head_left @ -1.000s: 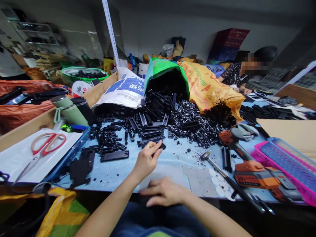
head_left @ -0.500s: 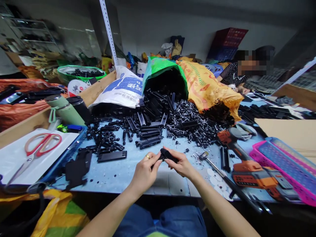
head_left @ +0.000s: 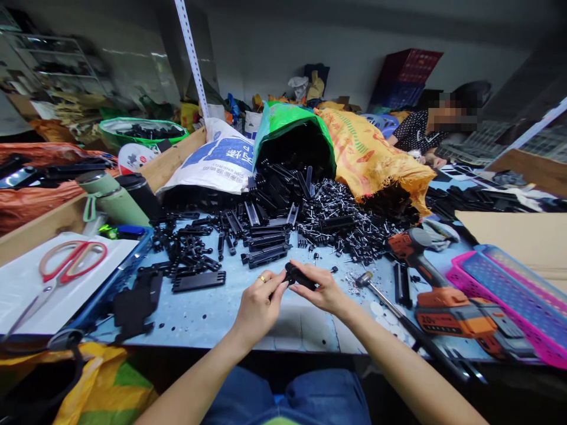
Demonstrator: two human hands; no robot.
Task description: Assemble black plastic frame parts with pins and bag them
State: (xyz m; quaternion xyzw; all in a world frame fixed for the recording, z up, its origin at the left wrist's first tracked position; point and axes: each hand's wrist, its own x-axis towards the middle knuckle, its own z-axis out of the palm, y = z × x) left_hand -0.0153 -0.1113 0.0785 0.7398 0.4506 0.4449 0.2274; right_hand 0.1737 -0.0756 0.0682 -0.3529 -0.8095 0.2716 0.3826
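Observation:
A small black plastic part is between my two hands above the front of the blue table. My right hand is closed round its right side. With its fingers pinched at the part's left end, my left hand wears a ring; the fingertips partly hide what they grip. Beyond the hands lie stacked long black pieces, a heap of black parts with metal pins, and small black links. A flat black piece rests left of my left hand.
Right of my hands are a hammer, an orange cordless drill and a pink basket. Red-handled scissors and a green bottle stand left. Behind, green and yellow sacks lie open; a person sits beyond.
Both hands still hold the black part, with my left hand's fingers shifted slightly at its left end. The whole view has moved a little.

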